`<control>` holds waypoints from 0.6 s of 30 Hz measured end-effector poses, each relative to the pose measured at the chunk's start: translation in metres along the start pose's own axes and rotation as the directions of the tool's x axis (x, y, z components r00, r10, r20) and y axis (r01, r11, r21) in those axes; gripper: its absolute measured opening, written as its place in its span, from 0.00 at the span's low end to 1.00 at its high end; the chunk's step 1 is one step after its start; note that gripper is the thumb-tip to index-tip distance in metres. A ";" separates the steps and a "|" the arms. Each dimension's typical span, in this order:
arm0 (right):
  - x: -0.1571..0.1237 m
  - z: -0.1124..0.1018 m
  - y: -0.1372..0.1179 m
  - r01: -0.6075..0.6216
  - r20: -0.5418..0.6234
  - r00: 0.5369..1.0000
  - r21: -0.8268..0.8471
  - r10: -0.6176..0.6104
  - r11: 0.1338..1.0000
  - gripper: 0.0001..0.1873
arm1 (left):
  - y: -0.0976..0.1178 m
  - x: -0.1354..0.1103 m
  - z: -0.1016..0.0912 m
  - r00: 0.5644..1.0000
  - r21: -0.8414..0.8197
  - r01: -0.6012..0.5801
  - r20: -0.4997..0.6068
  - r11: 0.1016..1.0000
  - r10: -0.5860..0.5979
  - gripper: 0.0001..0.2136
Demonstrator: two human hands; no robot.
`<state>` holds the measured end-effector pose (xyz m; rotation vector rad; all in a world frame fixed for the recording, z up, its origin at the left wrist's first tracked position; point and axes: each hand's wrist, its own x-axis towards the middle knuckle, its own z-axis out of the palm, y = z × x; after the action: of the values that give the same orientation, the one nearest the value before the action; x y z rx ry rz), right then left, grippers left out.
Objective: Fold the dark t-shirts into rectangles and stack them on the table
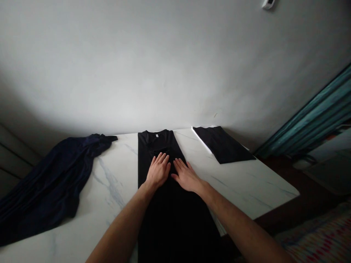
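Note:
A black shirt lies lengthwise on the white marbled table, its sides folded in to a long strip. Its neckline, with a small white label, points to the wall, and its lower part runs toward me. My left hand rests flat on the shirt below the neckline, fingers stretched out. Beside it, my right hand lies flat near the shirt's right edge, fingers extended and thumb toward the left hand. Neither hand grasps the cloth.
On the table, a folded black garment with a white layer beneath lies at the back right. A crumpled dark navy garment spreads over the left side. The wall stands behind. Teal curtains hang on the right.

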<state>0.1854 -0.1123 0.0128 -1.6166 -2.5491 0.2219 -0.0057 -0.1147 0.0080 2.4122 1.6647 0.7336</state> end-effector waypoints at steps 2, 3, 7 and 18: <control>-0.005 0.000 -0.005 -0.058 0.022 0.998 -0.008 0.059 0.998 0.37 | -0.004 0.001 0.000 0.998 -0.080 0.023 -0.064 0.997 -0.028 0.21; -0.009 0.000 -0.007 -0.104 0.014 0.994 -0.015 0.104 0.994 0.38 | -0.007 0.002 0.000 0.993 -0.119 0.037 -0.105 0.992 -0.049 0.21; -0.043 0.003 -0.015 -0.014 -0.019 1.000 -0.027 0.013 1.000 0.43 | -0.017 0.003 0.002 0.966 -0.202 0.131 -0.195 0.971 -0.171 0.21; -0.182 0.013 0.002 -0.043 -0.182 0.982 0.026 0.047 0.999 0.32 | 0.037 -0.001 -0.039 0.992 -0.008 -0.018 0.128 1.000 0.019 0.19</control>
<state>0.2617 -0.2768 -0.0040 -1.6080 -2.3679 0.0996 0.0079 -0.1367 0.0558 2.4174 1.5900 0.5729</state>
